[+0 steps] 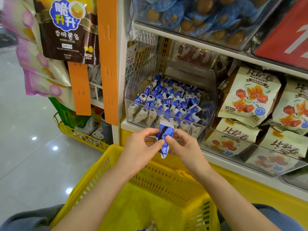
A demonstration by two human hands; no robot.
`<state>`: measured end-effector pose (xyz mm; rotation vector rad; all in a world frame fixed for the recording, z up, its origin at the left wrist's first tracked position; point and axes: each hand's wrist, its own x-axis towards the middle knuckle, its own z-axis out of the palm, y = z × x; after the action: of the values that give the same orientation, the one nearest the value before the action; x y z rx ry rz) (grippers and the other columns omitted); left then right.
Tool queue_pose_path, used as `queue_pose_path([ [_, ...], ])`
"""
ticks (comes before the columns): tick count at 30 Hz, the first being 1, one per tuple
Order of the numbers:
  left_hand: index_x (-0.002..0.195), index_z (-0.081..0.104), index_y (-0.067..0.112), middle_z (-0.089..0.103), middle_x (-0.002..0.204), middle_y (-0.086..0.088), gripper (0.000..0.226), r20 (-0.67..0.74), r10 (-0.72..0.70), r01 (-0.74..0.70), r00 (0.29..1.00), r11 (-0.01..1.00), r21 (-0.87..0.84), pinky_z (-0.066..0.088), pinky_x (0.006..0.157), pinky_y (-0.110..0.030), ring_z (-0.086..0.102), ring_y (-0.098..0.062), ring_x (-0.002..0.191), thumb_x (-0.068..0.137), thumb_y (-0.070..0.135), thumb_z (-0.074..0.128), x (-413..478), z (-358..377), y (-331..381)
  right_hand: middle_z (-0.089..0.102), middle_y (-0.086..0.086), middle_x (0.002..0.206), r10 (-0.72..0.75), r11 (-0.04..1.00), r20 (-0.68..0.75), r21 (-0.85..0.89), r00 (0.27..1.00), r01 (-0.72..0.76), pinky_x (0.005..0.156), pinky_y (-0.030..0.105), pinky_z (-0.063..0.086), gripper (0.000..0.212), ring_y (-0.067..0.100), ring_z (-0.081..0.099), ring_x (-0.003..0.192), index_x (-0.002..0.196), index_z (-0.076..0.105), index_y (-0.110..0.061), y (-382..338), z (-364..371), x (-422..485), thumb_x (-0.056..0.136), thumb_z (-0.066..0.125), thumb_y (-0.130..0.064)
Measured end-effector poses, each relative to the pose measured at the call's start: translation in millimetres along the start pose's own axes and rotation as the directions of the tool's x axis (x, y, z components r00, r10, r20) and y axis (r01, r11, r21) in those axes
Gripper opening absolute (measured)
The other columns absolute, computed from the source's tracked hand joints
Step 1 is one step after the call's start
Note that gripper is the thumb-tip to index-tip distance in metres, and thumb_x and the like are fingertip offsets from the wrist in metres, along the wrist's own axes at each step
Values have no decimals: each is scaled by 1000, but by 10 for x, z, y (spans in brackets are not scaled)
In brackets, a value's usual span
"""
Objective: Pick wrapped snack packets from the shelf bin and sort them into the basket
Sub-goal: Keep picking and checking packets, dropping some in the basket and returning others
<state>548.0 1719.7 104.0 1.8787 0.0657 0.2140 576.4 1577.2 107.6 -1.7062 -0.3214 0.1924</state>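
Note:
A blue and white wrapped snack packet (164, 138) is held upright between both hands, just in front of the shelf edge and above the basket's far rim. My left hand (141, 147) pinches its left side and my right hand (182, 145) pinches its right side. Behind them a clear plastic shelf bin (211, 100) holds several more blue and white packets (168, 104). The yellow plastic basket (100, 170) sits below my forearms; a bit of blue and white wrapper (150, 226) shows at its bottom.
Beige snack bags (248, 99) fill the shelf to the right of the bin. A bin of blue-lidded cups (191, 15) stands on the shelf above. Orange hanging strips (107, 60) with potato stick bags (66, 27) hang at the left. A yellow wire rack (80, 135) stands on the floor.

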Motion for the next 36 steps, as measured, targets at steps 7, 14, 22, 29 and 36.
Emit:
queue_pose_path([
  [7, 119, 59, 19, 67, 101, 3, 28, -57, 186, -166, 981, 954, 251, 50, 71, -12, 63, -3, 86, 93, 12, 49, -38, 31, -56, 69, -7, 97, -81, 996, 10, -48, 997, 81, 73, 23, 56, 23, 5, 66, 87, 98, 62, -28, -13, 38, -7, 85, 63, -9],
  [14, 107, 65, 19, 63, 76, 12, 25, -94, 122, -110, 988, 987, 118, 46, 58, -16, 59, -3, 65, 96, 12, 44, -8, -15, -19, 65, -4, 111, -122, 979, 11, -163, 992, 122, 90, 34, 52, 25, 10, 64, 98, 106, 60, -31, -40, 24, 17, 87, 62, -16],
  [22, 88, 66, 22, 74, 80, 1, 29, 40, -339, 305, 940, 779, -548, 54, 72, -28, 68, -11, 75, 98, 16, 39, -19, 16, 80, 57, -7, 122, -88, 980, 87, -171, 992, 102, 88, 18, 49, 44, 0, 58, 106, 128, 49, -28, -30, 88, -43, 87, 62, -15],
  [29, 115, 61, 23, 69, 103, 5, 26, 134, -243, 275, 961, 903, -329, 53, 79, -25, 64, -8, 97, 90, 28, 56, -54, 50, 71, 62, -5, 93, 71, 997, -122, 38, 990, -67, 68, 14, 53, 58, -1, 63, 77, 122, 44, -17, -73, 27, 18, 74, 74, -8],
  [36, 108, 62, 28, 70, 101, 7, 19, 174, -212, 263, 962, 893, -364, 54, 78, -23, 65, -5, 94, 89, 25, 58, -19, -62, 129, 70, -10, 90, 43, 999, -27, -2, 999, -43, 62, 8, 47, 19, -7, 60, 76, 105, 66, -15, -147, -32, 7, 92, 53, -21],
])
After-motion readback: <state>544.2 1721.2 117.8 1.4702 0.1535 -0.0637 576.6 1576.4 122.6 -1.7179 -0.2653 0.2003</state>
